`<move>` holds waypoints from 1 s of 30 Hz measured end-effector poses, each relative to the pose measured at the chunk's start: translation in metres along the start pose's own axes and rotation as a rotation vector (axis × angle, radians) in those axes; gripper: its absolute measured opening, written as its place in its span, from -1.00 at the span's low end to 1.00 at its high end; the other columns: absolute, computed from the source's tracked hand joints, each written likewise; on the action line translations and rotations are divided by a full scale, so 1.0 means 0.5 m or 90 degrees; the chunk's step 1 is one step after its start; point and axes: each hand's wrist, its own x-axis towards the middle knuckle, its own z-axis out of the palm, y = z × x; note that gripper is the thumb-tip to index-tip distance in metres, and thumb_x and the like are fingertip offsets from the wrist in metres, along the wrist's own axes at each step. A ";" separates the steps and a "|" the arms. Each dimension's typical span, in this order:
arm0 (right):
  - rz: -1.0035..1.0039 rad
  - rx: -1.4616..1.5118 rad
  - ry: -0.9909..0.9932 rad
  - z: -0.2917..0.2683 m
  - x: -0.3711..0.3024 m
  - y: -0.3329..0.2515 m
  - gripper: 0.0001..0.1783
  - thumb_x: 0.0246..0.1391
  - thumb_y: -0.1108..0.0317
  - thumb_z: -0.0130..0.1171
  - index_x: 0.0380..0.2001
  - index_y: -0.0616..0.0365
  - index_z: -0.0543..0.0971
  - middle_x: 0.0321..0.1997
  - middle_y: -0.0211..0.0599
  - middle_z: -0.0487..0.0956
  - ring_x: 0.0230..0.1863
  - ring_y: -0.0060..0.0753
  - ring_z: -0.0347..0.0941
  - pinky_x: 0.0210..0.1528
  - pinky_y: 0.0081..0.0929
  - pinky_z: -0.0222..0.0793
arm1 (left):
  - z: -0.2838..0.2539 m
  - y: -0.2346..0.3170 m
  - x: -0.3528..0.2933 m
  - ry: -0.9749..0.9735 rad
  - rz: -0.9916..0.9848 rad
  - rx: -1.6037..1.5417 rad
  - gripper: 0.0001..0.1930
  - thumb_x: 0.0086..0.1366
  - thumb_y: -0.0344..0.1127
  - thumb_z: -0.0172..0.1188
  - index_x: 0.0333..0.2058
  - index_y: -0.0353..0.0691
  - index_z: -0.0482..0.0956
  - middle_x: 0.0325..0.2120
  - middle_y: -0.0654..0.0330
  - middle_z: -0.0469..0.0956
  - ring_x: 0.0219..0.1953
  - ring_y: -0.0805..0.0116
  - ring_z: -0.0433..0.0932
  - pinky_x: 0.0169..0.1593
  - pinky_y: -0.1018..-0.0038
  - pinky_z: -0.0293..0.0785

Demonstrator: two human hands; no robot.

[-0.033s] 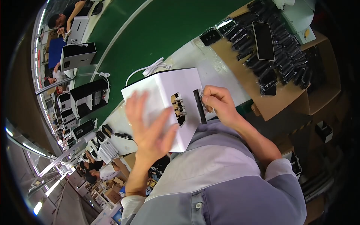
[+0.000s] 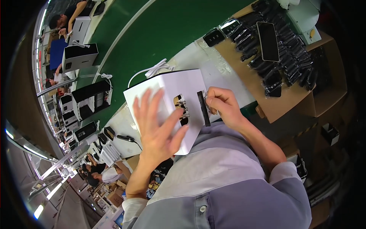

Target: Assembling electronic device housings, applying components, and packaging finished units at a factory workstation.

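A white box-shaped appliance housing [image 2: 146,101] stands tilted on the bench in front of me. In its side facing me is a cutout [image 2: 181,121] with several metal-and-dark fittings showing inside. My left hand [image 2: 154,131] is open, fingers spread over the housing's left face, with the index fingertip at the cutout. I cannot tell whether the palm touches. My right hand [image 2: 223,105] pinches a thin black panel [image 2: 203,108], seen nearly edge-on, just right of the cutout and apart from it. Something clear or shiny shows at my fingertips there.
A white coiled cord [image 2: 156,68] lies behind the housing. Beyond runs a green conveyor belt [image 2: 164,28] carrying more housings [image 2: 82,57]. At right, cardboard [image 2: 240,70] bears many plastic-wrapped black panels [image 2: 293,57] and a phone [image 2: 268,42]. A black-handled tool [image 2: 125,138] lies left. Other people work far left.
My left hand has slid a little to the right over the housing, its index fingertip now at the cutout. My right hand and the black panel have hardly moved.
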 end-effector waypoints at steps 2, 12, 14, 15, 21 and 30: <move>-0.005 0.019 0.002 -0.001 -0.003 -0.005 -0.75 0.19 0.43 0.02 -0.59 0.16 0.35 -0.63 -0.50 0.33 -0.56 -0.67 0.25 -0.45 -0.57 0.23 | 0.011 0.015 0.018 -0.126 0.050 -0.007 -0.66 0.03 -0.23 0.40 -0.25 -0.31 0.66 0.30 -0.22 0.21 0.37 -0.31 0.10 0.36 -0.20 -0.10; -0.028 0.050 0.018 -0.021 -0.023 -0.006 -0.75 0.21 0.44 0.03 -0.58 0.16 0.36 -0.63 -0.50 0.32 -0.55 -0.68 0.23 -0.44 -0.57 0.23 | 0.026 0.026 0.020 -0.148 0.027 -0.044 -0.82 0.04 -0.39 0.25 -0.36 -0.31 0.70 0.22 -0.27 0.33 0.34 -0.31 0.11 0.36 -0.11 -0.07; -0.031 0.054 0.016 -0.018 -0.021 -0.005 -0.75 0.21 0.44 0.03 -0.58 0.16 0.36 -0.63 -0.50 0.32 -0.55 -0.68 0.22 -0.44 -0.57 0.23 | 0.025 0.026 0.020 -0.143 0.043 -0.023 -0.81 0.07 -0.39 0.21 -0.33 -0.28 0.70 0.23 -0.26 0.31 0.34 -0.30 0.10 0.36 -0.08 -0.06; -0.028 0.060 0.007 -0.016 -0.020 -0.005 -0.75 0.21 0.44 0.03 -0.58 0.15 0.35 -0.63 -0.50 0.32 -0.55 -0.68 0.22 -0.44 -0.57 0.22 | 0.026 0.028 0.021 -0.144 0.044 -0.022 -0.81 0.07 -0.39 0.21 -0.33 -0.28 0.70 0.23 -0.26 0.31 0.34 -0.30 0.10 0.36 -0.08 -0.06; -0.027 0.058 -0.002 -0.019 -0.019 -0.003 -0.73 0.20 0.43 0.03 -0.59 0.15 0.33 -0.62 -0.51 0.31 -0.56 -0.69 0.20 -0.45 -0.57 0.17 | 0.033 0.037 0.025 -0.111 0.046 0.056 -0.78 0.04 -0.35 0.21 -0.32 -0.28 0.67 0.24 -0.26 0.26 0.31 -0.31 0.15 0.29 -0.17 0.00; -0.023 0.063 0.004 -0.015 -0.016 -0.004 -0.74 0.20 0.43 0.03 -0.58 0.15 0.34 -0.62 -0.52 0.30 -0.55 -0.70 0.18 -0.47 -0.59 0.12 | 0.042 0.026 0.022 -0.097 0.037 0.003 -0.83 -0.03 -0.41 0.21 -0.42 -0.30 0.65 0.23 -0.25 0.28 0.30 -0.30 0.15 0.29 -0.07 0.01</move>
